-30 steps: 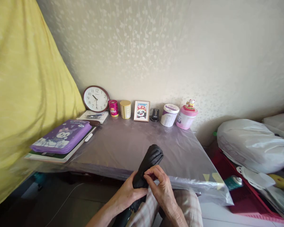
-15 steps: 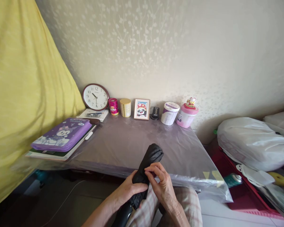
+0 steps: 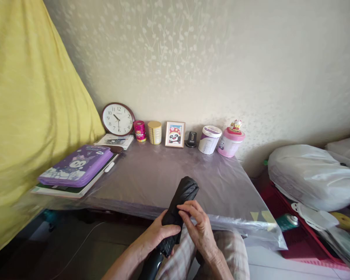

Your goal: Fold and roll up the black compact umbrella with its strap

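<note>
A black folded umbrella (image 3: 184, 192) slants up and away from my lap, its canopy furled and its top end over the front edge of the table. My left hand (image 3: 160, 233) is wrapped around the middle of the canopy, thumb across the near side. Below that hand the dark, glossy handle (image 3: 151, 264) points down toward me. On the umbrella's right side, my right hand (image 3: 196, 223) pinches at the fabric with thumb and forefinger, the other fingers curled. Whether a strap lies in that pinch is too small to tell.
The table (image 3: 151, 175) wears a clear plastic cover. At its left lies a purple case (image 3: 78, 167) on books. Along the wall stand a clock (image 3: 118, 118), cans, a framed panda picture (image 3: 175, 134) and tubs. A red crate (image 3: 306, 241) with bags is at right.
The umbrella's top end has shifted slightly to the left. Both hands keep nearly the same places on it.
</note>
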Action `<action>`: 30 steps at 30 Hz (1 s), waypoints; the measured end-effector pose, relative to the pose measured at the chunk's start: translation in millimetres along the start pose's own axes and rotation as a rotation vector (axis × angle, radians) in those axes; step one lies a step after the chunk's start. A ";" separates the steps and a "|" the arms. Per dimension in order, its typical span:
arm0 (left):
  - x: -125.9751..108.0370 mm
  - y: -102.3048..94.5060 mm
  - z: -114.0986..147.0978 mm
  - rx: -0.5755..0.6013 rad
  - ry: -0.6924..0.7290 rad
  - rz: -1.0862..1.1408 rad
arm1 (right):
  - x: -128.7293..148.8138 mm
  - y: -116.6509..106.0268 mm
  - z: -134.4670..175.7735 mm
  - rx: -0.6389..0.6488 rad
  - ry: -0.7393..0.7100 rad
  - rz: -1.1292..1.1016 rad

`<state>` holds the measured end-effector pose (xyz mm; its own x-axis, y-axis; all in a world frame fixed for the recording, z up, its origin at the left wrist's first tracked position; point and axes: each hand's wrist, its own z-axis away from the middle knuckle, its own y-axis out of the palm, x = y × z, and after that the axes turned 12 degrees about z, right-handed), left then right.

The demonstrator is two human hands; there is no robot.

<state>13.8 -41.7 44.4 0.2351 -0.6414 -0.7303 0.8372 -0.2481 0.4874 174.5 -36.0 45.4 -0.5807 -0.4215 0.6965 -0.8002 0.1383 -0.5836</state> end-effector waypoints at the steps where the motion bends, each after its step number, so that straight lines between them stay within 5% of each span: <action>1: 1.8 -4.5 -1.5 0.018 0.005 0.026 | -5.6 -2.6 -0.7 -0.044 0.058 -0.052; 4: 3.9 -18.0 -8.4 0.004 0.018 0.055 | -29.2 -9.7 -0.4 -0.176 0.327 -0.171; 8: -6.6 -33.0 -25.4 -0.091 0.049 0.002 | -61.5 -9.7 7.9 -0.152 0.524 -0.282; 15: -48.8 -70.1 -62.1 -0.392 0.161 -0.348 | -85.4 -5.5 30.2 -0.039 0.532 -0.212; 22: -89.3 -106.4 -67.0 -0.790 0.177 -1.002 | -71.0 -33.2 38.4 -0.057 0.603 -0.117; 30: -88.0 -104.4 -71.4 -0.854 0.123 -1.474 | -59.9 -47.0 37.9 -0.009 0.659 -0.112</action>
<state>-59.0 92.5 23.6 -0.9224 -0.1769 -0.3433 0.3609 -0.0786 -0.9293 252.5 -51.2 15.3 -0.4616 0.2014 0.8639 -0.8607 0.1340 -0.4911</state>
